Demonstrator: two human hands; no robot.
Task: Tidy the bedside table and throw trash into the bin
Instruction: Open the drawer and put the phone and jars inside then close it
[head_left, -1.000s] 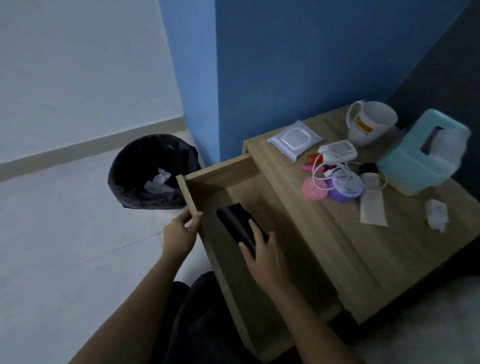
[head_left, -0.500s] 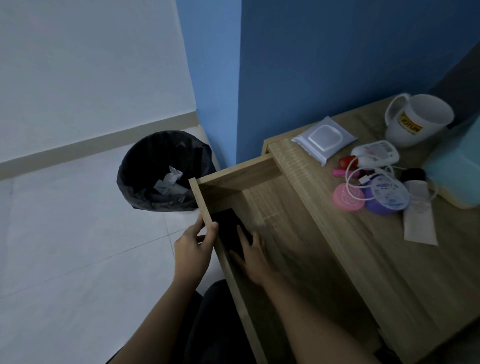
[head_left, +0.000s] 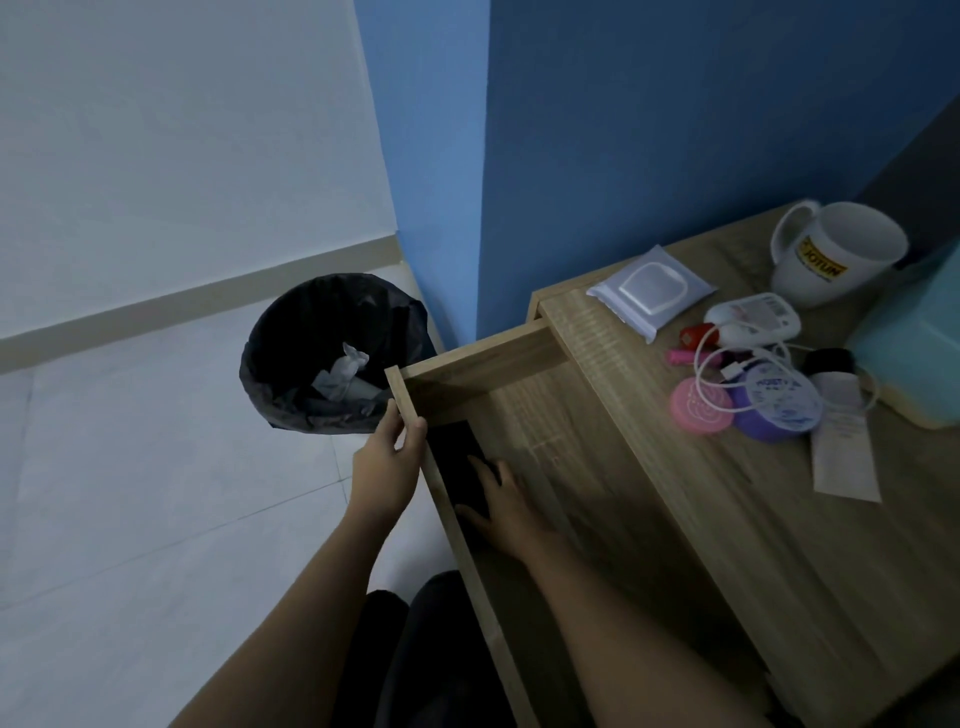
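The bedside table's drawer (head_left: 470, 358) stands pulled out. My left hand (head_left: 387, 462) grips the drawer's front panel near its left corner. A flat black object (head_left: 452, 449) lies inside the drawer against that front panel, and my right hand (head_left: 501, 506) rests flat on its near end with fingers spread. The black-lined bin (head_left: 332, 353) stands on the floor left of the drawer, with crumpled white tissue inside. On the tabletop (head_left: 779, 561) lie a wet-wipes pack (head_left: 649, 288), a white charger with cable (head_left: 753, 322), a pink round case (head_left: 698, 405), a purple tin (head_left: 779, 408) and a paper slip (head_left: 844, 457).
A white mug (head_left: 836, 254) stands at the table's back, with a teal tissue box (head_left: 919, 353) at the right edge. A blue wall rises directly behind the table and bin. Pale floor tiles spread to the left. My dark-clothed knees (head_left: 410, 649) are below the drawer.
My right hand carried the black object down and left, laying it against the drawer's front panel. The view swung left, so the tissue box is now mostly out of frame.
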